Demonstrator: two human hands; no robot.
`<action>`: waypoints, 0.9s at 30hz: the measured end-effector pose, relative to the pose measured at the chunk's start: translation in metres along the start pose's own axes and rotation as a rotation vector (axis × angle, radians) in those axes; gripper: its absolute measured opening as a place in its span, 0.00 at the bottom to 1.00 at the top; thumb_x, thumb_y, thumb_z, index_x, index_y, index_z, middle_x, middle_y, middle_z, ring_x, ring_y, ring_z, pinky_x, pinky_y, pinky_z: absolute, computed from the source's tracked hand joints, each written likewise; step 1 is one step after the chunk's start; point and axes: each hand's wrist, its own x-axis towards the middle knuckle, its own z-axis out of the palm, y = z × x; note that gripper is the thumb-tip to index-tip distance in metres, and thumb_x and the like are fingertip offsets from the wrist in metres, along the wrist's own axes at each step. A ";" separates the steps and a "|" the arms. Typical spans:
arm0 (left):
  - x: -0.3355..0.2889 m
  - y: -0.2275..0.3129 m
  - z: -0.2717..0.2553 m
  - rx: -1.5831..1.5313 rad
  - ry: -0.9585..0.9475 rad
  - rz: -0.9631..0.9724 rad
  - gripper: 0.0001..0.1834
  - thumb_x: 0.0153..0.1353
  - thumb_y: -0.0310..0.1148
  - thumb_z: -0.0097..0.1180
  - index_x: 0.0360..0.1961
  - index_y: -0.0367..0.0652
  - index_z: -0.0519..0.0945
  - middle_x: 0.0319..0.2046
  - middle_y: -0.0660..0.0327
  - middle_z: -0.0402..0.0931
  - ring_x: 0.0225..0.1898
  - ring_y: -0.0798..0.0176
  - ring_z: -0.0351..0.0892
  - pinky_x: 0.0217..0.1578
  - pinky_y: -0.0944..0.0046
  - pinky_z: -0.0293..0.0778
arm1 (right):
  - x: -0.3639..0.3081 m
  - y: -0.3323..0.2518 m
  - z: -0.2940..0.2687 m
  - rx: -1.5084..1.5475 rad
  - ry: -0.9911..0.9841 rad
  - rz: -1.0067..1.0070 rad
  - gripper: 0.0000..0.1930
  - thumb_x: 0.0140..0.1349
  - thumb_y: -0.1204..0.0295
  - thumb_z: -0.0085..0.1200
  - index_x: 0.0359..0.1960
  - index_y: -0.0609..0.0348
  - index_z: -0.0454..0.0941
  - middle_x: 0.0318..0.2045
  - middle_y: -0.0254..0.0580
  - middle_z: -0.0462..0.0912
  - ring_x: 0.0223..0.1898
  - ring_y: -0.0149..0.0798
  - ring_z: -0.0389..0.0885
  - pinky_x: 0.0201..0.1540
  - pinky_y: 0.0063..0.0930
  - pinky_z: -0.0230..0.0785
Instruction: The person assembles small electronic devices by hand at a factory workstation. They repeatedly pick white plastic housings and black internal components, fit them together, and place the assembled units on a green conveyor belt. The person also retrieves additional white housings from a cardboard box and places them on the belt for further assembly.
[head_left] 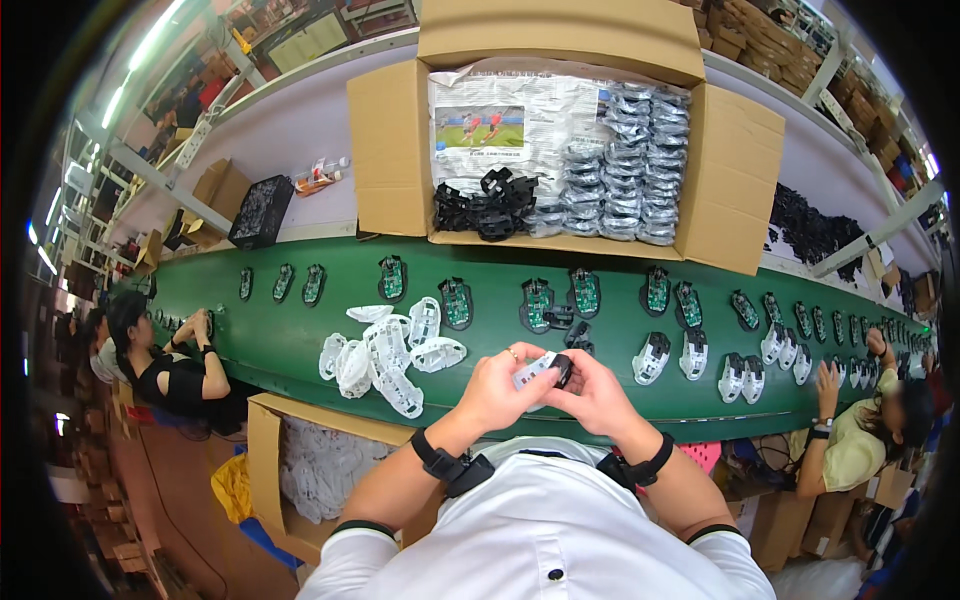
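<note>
Close in front of my chest, my left hand (494,390) and my right hand (602,398) are closed together on a white mouse shell (533,371). A small black part (564,371) sits at its right end, under my right fingers. The rest of the shell is hidden by my fingers. To the left lies a loose pile of white mouse shells (388,350). Just beyond my hands, black plastic pieces (578,336) rest on the green belt (500,335). Farther off stand black mouse bases with green circuit boards (537,303).
An open carton (735,165) behind the belt holds stacked wrapped parts and loose black pieces (490,205). White-and-black shells (652,358) stand at the right. Co-workers sit left (180,370) and right (860,440). A carton of clear bags (265,460) is at lower left.
</note>
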 end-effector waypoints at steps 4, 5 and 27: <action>0.019 -0.038 0.005 -0.048 0.049 -0.101 0.12 0.65 0.35 0.60 0.37 0.35 0.83 0.29 0.63 0.83 0.29 0.74 0.78 0.32 0.68 0.75 | 0.009 0.014 0.015 0.346 0.112 -0.149 0.18 0.64 0.76 0.62 0.54 0.66 0.74 0.42 0.38 0.84 0.40 0.26 0.82 0.46 0.24 0.76; 0.022 -0.044 0.009 -0.120 0.071 -0.121 0.12 0.66 0.36 0.60 0.35 0.36 0.83 0.28 0.64 0.82 0.28 0.75 0.76 0.30 0.69 0.74 | 0.013 0.019 0.010 0.342 0.093 -0.087 0.16 0.65 0.76 0.62 0.53 0.65 0.76 0.42 0.38 0.84 0.40 0.27 0.82 0.45 0.24 0.76; 0.005 -0.158 -0.038 0.723 0.109 -0.437 0.31 0.64 0.56 0.54 0.62 0.48 0.74 0.42 0.40 0.82 0.47 0.37 0.81 0.50 0.45 0.75 | 0.029 0.100 -0.115 -1.078 0.395 -0.317 0.18 0.51 0.74 0.62 0.47 0.56 0.81 0.52 0.49 0.80 0.56 0.53 0.76 0.61 0.44 0.69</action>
